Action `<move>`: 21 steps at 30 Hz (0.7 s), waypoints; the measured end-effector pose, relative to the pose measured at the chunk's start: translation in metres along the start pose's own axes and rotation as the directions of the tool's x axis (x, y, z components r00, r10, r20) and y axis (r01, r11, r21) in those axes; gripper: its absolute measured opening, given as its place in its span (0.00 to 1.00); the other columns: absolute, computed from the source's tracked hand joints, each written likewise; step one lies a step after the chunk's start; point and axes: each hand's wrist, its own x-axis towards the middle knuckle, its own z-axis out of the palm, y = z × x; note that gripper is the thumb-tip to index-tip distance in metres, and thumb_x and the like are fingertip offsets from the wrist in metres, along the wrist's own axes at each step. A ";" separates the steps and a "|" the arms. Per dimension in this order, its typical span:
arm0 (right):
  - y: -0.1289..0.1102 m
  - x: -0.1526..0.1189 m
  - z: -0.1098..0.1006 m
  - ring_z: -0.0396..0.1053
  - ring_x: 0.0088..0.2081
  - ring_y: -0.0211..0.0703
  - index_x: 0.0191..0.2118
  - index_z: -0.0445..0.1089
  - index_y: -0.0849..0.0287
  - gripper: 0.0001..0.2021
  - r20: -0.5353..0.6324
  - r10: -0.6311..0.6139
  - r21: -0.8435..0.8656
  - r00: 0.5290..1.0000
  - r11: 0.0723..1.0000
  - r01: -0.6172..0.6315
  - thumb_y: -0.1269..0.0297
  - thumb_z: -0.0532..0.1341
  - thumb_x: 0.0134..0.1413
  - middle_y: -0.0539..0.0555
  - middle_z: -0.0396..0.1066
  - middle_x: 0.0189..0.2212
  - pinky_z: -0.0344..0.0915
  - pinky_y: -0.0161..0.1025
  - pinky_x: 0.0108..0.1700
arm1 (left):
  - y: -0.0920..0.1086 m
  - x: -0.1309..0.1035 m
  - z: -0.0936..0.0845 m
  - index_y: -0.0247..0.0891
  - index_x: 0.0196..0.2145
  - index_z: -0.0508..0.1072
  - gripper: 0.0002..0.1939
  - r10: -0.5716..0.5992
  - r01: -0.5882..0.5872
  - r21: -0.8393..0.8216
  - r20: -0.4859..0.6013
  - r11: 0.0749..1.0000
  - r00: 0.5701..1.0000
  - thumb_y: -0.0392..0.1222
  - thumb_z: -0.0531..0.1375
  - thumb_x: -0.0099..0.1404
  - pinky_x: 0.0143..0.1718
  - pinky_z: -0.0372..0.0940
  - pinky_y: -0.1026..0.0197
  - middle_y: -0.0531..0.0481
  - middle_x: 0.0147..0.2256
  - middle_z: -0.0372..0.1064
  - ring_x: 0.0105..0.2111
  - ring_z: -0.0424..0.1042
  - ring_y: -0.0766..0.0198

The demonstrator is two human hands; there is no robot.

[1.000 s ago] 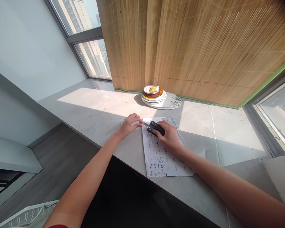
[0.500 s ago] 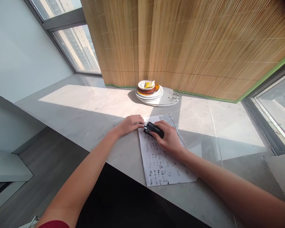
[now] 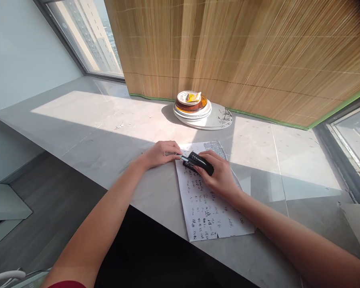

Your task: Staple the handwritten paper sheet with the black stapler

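A black stapler (image 3: 201,161) lies tilted over the written paper sheet (image 3: 199,212), with my right hand (image 3: 220,172) wrapped around its body. From the stapler's left end sticks out a narrow metal slide (image 3: 184,159). The thumb and fingertips of my left hand (image 3: 163,154) are pinched together at the tip of that slide, near the sheet's left edge. Handwriting covers the paper, and a printed or densely marked patch shows at its top right corner. Part of the sheet is hidden under my right hand and forearm.
Behind my hands stands a stack of plates (image 3: 192,108) with a small yellow packet (image 3: 193,97) on top, resting on an oval board (image 3: 220,120). A bamboo blind (image 3: 228,52) hangs behind the grey counter (image 3: 93,148). The counter's front edge runs diagonally near my body.
More of the metal slide shows between my left fingertips and the stapler. My right hand with the stapler has shifted slightly right. The camera view has also moved a little.
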 end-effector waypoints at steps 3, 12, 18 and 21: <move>-0.001 0.000 -0.001 0.76 0.47 0.54 0.47 0.75 0.51 0.07 -0.002 0.004 -0.007 1.000 1.000 -0.004 0.61 0.63 0.66 0.57 0.78 0.46 0.74 0.53 0.49 | -0.004 -0.006 -0.004 0.47 0.45 0.86 0.07 0.000 0.002 0.032 -0.060 0.999 0.998 0.43 0.68 0.72 0.50 0.77 0.49 0.45 0.43 0.83 0.44 0.81 0.56; -0.004 -0.006 -0.006 0.78 0.49 0.54 0.52 0.76 0.51 0.11 0.029 -0.252 0.062 0.967 0.966 0.250 0.63 0.63 0.66 0.58 0.78 0.50 0.76 0.53 0.49 | 0.016 -0.009 -0.003 0.45 0.42 0.86 0.11 -0.019 0.005 -0.131 -0.108 0.991 0.994 0.48 0.75 0.63 0.46 0.75 0.51 0.48 0.34 0.83 0.38 0.80 0.57; 0.000 -0.012 -0.002 0.79 0.49 0.55 0.56 0.75 0.50 0.15 0.198 -0.380 0.035 0.903 0.924 0.381 0.62 0.62 0.65 0.58 0.79 0.53 0.76 0.55 0.48 | 0.024 -0.003 0.012 0.43 0.37 0.83 0.13 0.056 -0.034 -0.198 0.109 0.980 0.992 0.54 0.71 0.67 0.39 0.71 0.55 0.46 0.34 0.80 0.34 0.74 0.60; -0.002 -0.011 0.001 0.78 0.49 0.55 0.56 0.75 0.50 0.15 0.171 -0.362 0.040 0.916 0.932 0.361 0.63 0.63 0.66 0.59 0.78 0.53 0.77 0.55 0.49 | 0.021 -0.002 0.012 0.43 0.38 0.82 0.12 0.052 -0.036 -0.151 0.107 0.988 0.993 0.54 0.69 0.69 0.40 0.70 0.55 0.46 0.35 0.80 0.37 0.74 0.59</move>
